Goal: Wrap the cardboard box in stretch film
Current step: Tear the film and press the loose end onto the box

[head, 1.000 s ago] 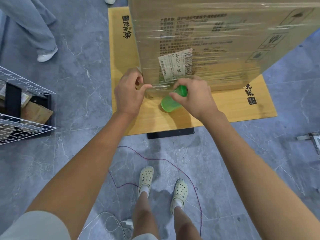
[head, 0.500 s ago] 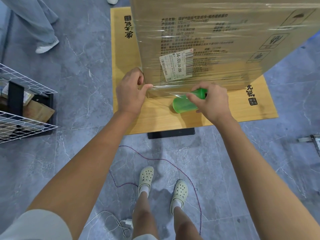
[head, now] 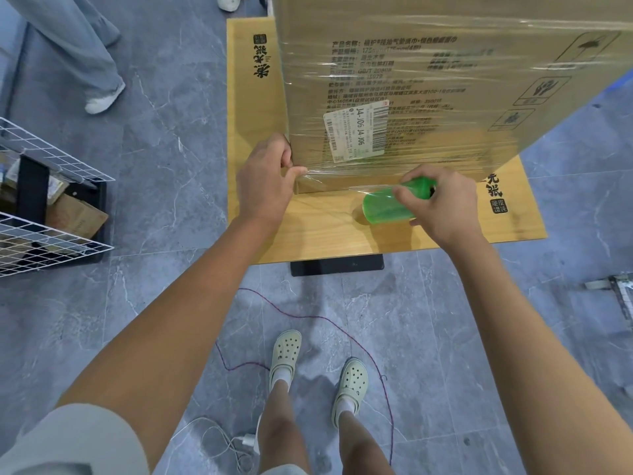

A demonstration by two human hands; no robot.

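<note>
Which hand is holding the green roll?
The right hand grips the green roll; the left hand instead pinches stretch film at the lower corner of the cardboard box.

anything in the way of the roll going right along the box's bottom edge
Nothing visible. The right hand holds the roll at the base of the box, and the table strip to its right shows only a printed logo.

Grey veined tile floor (head: pixel 164 173); pale wooden surface (head: pixel 250 108) on black base (head: pixel 337 265); white wire rack (head: pixel 54 241) at left; purple cord (head: pixel 318 317) on floor.
</note>
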